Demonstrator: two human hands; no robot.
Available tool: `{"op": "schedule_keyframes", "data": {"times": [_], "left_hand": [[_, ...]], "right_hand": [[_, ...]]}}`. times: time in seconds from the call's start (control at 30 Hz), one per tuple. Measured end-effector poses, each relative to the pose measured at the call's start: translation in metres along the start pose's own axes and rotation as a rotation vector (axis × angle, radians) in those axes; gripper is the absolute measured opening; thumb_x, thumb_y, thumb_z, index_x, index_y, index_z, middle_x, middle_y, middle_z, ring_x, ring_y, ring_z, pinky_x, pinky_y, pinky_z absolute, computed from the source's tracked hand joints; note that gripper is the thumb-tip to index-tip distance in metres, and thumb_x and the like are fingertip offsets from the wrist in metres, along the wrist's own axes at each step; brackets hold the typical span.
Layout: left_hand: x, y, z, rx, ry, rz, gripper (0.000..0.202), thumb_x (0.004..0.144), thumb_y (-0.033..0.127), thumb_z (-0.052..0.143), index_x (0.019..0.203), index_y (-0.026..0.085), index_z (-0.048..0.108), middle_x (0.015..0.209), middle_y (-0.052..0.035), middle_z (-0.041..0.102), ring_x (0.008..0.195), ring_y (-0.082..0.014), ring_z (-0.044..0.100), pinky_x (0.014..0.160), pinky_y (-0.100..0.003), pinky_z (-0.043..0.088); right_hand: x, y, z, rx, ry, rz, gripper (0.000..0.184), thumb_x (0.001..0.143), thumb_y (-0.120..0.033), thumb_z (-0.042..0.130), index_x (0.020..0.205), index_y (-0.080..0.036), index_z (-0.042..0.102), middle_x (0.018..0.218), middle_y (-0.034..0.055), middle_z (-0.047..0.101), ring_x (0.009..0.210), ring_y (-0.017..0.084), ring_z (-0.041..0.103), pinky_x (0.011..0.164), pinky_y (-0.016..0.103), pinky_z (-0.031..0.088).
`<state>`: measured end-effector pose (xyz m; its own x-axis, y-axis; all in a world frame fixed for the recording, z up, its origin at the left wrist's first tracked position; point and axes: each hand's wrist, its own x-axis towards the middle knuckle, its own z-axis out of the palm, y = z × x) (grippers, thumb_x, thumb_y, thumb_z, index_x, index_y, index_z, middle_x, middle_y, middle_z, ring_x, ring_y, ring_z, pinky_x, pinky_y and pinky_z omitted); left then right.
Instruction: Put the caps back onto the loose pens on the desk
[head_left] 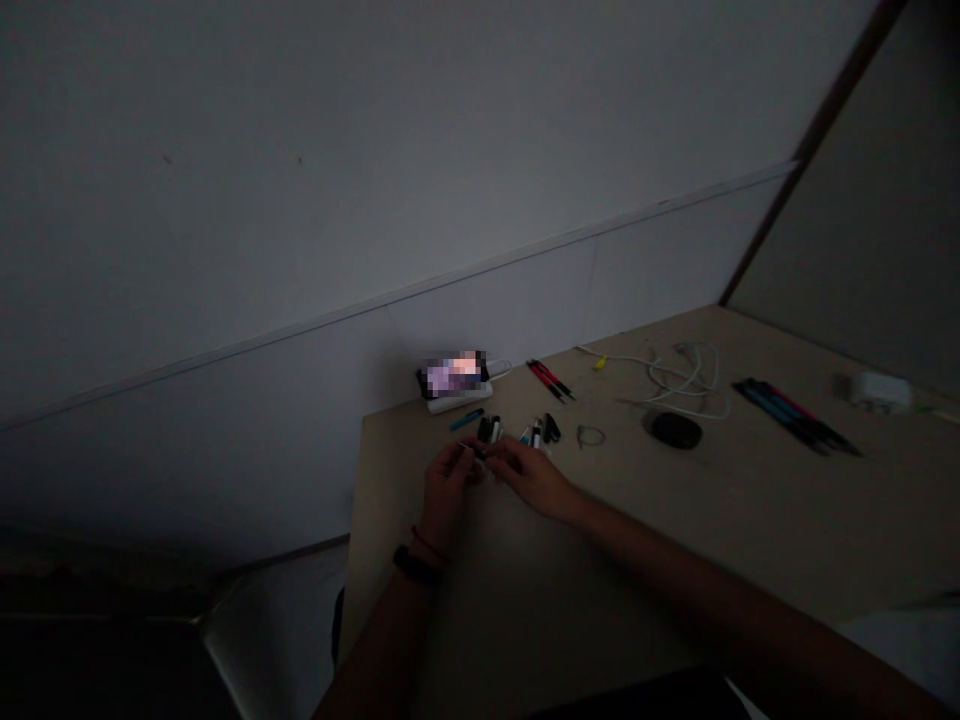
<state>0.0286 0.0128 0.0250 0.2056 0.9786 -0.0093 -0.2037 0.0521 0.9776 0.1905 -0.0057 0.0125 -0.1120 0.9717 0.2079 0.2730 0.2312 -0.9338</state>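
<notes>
Both hands meet over the left part of the desk, fingers pinched around a small, dark, slim piece that looks like part of a pen. My left hand, with a dark band and a red string at the wrist, grips it from the left. From the right, the fingertips of my right hand close on its other end. Just beyond the fingers lie black and white pen parts and a black cap-like piece. A blue pen-like piece rests further back. Dim light hides fine detail.
A phone with a lit screen leans on a white block near the wall. Red and black pens, a thin loop, a white cable, a black mouse, more pens and a white adapter lie rightward.
</notes>
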Motion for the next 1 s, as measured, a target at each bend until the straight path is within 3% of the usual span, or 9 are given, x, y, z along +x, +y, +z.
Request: {"op": "schedule_keyframes", "data": {"times": [0.07, 0.17, 0.37, 0.57, 0.73, 0.87, 1.0], "left_hand": [[0.0001, 0.0, 0.0002, 0.006, 0.024, -0.005, 0.036, 0.077, 0.044, 0.076, 0.098, 0.015, 0.072, 0.089, -0.0048, 0.07, 0.068, -0.0106, 0.059, 0.066, -0.024, 0.048], [0.0004, 0.0004, -0.0008, 0.04, 0.073, -0.017, 0.037, 0.074, 0.044, 0.079, 0.096, 0.014, 0.074, 0.08, -0.0029, 0.068, 0.067, -0.0113, 0.059, 0.065, -0.024, 0.048], [0.0027, 0.0018, -0.0042, 0.084, 0.106, -0.017, 0.042, 0.069, 0.043, 0.083, 0.097, 0.012, 0.076, 0.068, 0.0, 0.064, 0.06, -0.0098, 0.055, 0.06, -0.023, 0.045], [0.0024, 0.0036, -0.0038, 0.044, 0.04, 0.009, 0.041, 0.072, 0.041, 0.081, 0.103, 0.015, 0.074, 0.091, -0.0064, 0.073, 0.054, -0.0069, 0.052, 0.055, -0.023, 0.043], [0.0007, 0.0033, -0.0049, -0.013, -0.059, 0.015, 0.045, 0.075, 0.042, 0.079, 0.111, 0.016, 0.071, 0.1, -0.0082, 0.073, 0.054, -0.0057, 0.05, 0.055, -0.022, 0.042], [0.0007, 0.0022, -0.0038, -0.034, -0.044, -0.007, 0.049, 0.074, 0.044, 0.08, 0.113, 0.016, 0.07, 0.099, -0.008, 0.071, 0.061, -0.0077, 0.054, 0.061, -0.023, 0.046], [0.0026, -0.0028, -0.0025, -0.008, 0.044, -0.008, 0.047, 0.072, 0.044, 0.081, 0.108, 0.016, 0.07, 0.084, -0.0025, 0.067, 0.061, -0.0084, 0.054, 0.06, -0.022, 0.045]], "right_hand": [[-0.0009, -0.0011, 0.0002, 0.006, 0.025, 0.007, 0.028, 0.088, -0.046, 0.062, 0.095, -0.019, 0.06, 0.069, -0.0014, 0.06, 0.06, 0.015, 0.054, 0.054, 0.026, 0.038], [-0.0017, -0.0003, 0.0004, -0.015, 0.029, 0.011, 0.03, 0.083, -0.047, 0.069, 0.088, -0.019, 0.059, 0.071, -0.0009, 0.061, 0.06, 0.014, 0.053, 0.054, 0.025, 0.038], [-0.0015, 0.0038, 0.0008, -0.02, 0.025, 0.013, 0.027, 0.088, -0.045, 0.062, 0.08, -0.019, 0.061, 0.068, 0.0009, 0.063, 0.061, 0.016, 0.055, 0.056, 0.027, 0.039], [-0.0019, -0.0044, -0.0031, 0.01, -0.047, -0.023, 0.038, 0.095, -0.048, 0.05, 0.071, -0.02, 0.06, 0.062, 0.0003, 0.059, 0.057, 0.015, 0.053, 0.057, 0.028, 0.039], [-0.0011, -0.0035, -0.0017, 0.223, -0.152, 0.06, 0.047, 0.092, -0.062, 0.047, 0.076, -0.02, 0.059, 0.056, -0.0035, 0.05, 0.049, 0.012, 0.044, 0.048, 0.025, 0.034], [0.0007, -0.0017, -0.0003, 0.232, -0.115, 0.044, 0.047, 0.089, -0.063, 0.054, 0.078, -0.018, 0.063, 0.06, -0.0021, 0.055, 0.052, 0.012, 0.048, 0.05, 0.024, 0.036], [0.0018, -0.0025, -0.0007, 0.193, -0.082, 0.011, 0.039, 0.089, -0.056, 0.058, 0.088, -0.018, 0.068, 0.065, -0.0003, 0.061, 0.058, 0.014, 0.054, 0.055, 0.025, 0.041]]}}
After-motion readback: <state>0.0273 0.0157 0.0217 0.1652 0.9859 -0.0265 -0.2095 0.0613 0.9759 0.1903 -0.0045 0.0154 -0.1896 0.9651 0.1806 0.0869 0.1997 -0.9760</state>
